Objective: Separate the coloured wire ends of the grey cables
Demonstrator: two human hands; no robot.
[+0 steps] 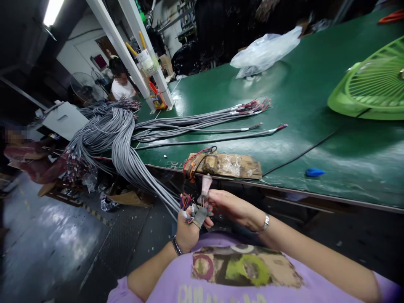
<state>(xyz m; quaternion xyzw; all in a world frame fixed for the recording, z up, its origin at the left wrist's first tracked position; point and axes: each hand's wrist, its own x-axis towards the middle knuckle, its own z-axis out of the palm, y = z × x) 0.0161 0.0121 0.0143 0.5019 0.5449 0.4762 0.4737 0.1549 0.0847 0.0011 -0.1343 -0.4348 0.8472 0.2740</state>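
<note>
A grey cable bundle (pixel 148 176) is draped off the green counter (pixel 296 101), its end clamped by the left hand (pixel 187 232). The right hand (pixel 232 206) is held close by; whether its grip is closed cannot be told.

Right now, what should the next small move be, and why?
Probably use the right hand to tease one strand from the coloured wires: they are bunched tightly together, the left hand holds the gray cables near their ends, and the right fingertips are close by.
</note>
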